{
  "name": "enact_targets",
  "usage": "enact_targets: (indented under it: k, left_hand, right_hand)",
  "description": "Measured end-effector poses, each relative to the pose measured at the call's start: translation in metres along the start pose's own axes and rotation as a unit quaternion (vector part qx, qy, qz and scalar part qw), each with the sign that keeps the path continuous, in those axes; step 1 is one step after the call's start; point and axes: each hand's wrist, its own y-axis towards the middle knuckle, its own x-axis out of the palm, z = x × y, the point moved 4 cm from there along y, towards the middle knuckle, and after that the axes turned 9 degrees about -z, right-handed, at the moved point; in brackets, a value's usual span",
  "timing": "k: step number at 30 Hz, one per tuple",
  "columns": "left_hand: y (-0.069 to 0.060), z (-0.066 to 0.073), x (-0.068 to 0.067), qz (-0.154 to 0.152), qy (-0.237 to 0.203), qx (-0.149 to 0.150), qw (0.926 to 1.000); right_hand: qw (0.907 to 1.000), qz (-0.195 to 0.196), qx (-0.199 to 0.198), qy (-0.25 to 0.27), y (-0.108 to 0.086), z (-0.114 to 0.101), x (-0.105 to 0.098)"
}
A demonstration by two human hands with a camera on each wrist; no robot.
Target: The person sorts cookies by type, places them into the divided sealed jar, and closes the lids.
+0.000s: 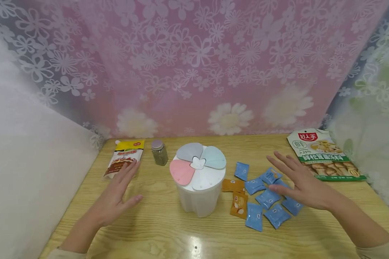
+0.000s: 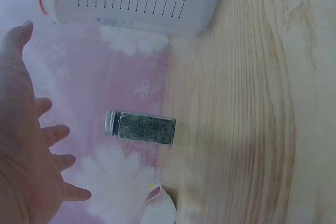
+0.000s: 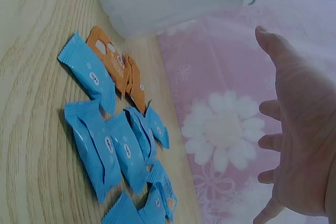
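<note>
Left hand (image 1: 115,198) and right hand (image 1: 306,183) hang with fingers spread above the tabletop (image 1: 162,237). Roughly midway between its side edges stands a frosted, fluted canister (image 1: 198,201), its white lid (image 1: 210,178) petalled pink, grey and mint; blue sachets (image 1: 267,198) lie near the right hand.

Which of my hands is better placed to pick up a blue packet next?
Probably your right hand: open and holding nothing, it hovers close to the blue packets. Your left hand, also free, is on the other side of the white container, nearer the yellow-topped bag.
</note>
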Motion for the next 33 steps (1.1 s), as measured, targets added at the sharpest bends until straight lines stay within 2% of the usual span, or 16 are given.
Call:
enact_targets:
  k: [9,16,22,25,29,33]
  left_hand:
    - [0.003,0.003,0.014,0.016,-0.067,0.035,0.9970]
    - [0.012,0.011,0.023,0.011,-0.110,0.053,0.9924]
    - [0.024,0.020,0.026,0.014,-0.137,0.075,0.9876]
    - [0.031,0.027,0.026,0.016,-0.169,0.102,0.9803]
    - [0.042,0.038,0.028,0.002,-0.236,0.143,0.9612]
    - [0.050,0.049,0.032,-0.017,-0.286,0.162,0.9444]
  right_hand:
    - [0.9992,-0.013,-0.027,0.028,0.012,-0.013,0.011]
    - [0.9961,-0.023,-0.047,0.071,0.018,-0.029,0.011]
    - [0.9964,-0.013,-0.057,0.062,0.029,-0.044,0.007]
    - [0.9946,-0.013,-0.064,0.081,0.035,-0.046,0.009]
    - [0.9898,-0.018,-0.080,0.116,0.043,-0.050,0.016]
    - [0.9869,-0.023,-0.097,0.126,0.047,-0.059,0.022]
